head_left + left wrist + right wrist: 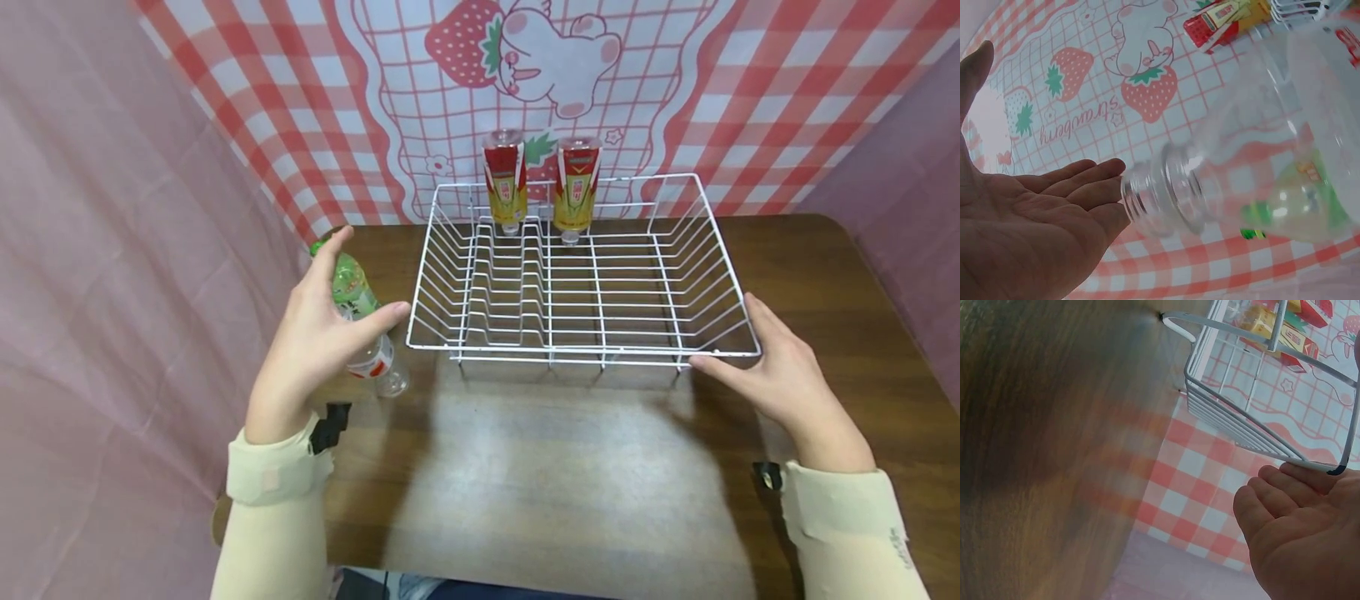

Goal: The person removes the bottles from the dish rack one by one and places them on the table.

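A white wire dish rack (585, 354) stands on the table, with two upside-down bottles, one on the left (506, 179) and one on the right (576, 187), along its back; both have red and yellow labels. Thumb and fingers spread wide, my left hand (318, 333) holds nothing, its thumb tip close to the rack's left front corner. Behind that hand are a green-capped bottle (348, 275) and a clear bottle (1235, 144) with an uncapped threaded neck. At the right front corner my right hand (787, 375) rests against the rack, fingers fairly straight beside it and thumb at the front wire.
A wooden table (540, 467) extends in front of the rack. A red checked cloth (285, 108) with strawberry prints hangs behind. Pink curtains close off the left side (112, 292) and the right side (907, 183).
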Demonstrator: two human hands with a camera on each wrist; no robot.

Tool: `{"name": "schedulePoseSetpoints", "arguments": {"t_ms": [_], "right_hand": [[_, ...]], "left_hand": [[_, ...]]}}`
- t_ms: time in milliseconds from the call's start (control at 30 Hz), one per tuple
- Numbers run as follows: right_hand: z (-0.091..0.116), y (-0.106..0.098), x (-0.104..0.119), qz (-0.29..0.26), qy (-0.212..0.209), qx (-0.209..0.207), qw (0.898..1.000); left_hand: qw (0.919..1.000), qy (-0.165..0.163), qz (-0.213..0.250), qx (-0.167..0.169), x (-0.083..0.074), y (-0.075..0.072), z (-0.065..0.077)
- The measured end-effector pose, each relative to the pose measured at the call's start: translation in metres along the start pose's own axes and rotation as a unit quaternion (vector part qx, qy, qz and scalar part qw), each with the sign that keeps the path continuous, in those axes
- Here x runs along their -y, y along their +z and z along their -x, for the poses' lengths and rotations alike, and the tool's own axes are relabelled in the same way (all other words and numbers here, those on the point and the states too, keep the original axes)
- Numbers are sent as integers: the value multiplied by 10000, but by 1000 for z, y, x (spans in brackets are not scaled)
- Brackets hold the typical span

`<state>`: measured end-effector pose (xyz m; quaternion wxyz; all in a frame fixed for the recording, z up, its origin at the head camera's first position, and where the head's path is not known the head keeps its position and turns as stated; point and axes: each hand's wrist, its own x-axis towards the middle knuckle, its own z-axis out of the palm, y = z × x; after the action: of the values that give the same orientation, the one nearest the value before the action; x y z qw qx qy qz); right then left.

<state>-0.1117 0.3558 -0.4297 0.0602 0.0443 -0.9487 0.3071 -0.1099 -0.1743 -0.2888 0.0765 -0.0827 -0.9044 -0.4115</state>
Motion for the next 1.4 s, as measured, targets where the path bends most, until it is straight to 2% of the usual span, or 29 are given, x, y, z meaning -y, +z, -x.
{"name": "schedulePoseSetpoints", "arguments": {"t_ms": [300,433,933,1267,1400], "right_hand": [[-1,0,1,-19,41,-13,10000],[0,1,1,-18,73,11,10000],[-1,1,3,41,230,107,9997],[-1,4,0,6,99,-98,9999],[1,4,-1,24,151,-84,9998]], "left_hand": [[9998,147,20,98,-8,12,-9],[9998,32,14,191,-11,18,-12],[9998,109,131,126,-26,37,-29],[9998,-41,-12,182,-24,48,-40],[9996,-114,102,253,-25,53,-47]]}}
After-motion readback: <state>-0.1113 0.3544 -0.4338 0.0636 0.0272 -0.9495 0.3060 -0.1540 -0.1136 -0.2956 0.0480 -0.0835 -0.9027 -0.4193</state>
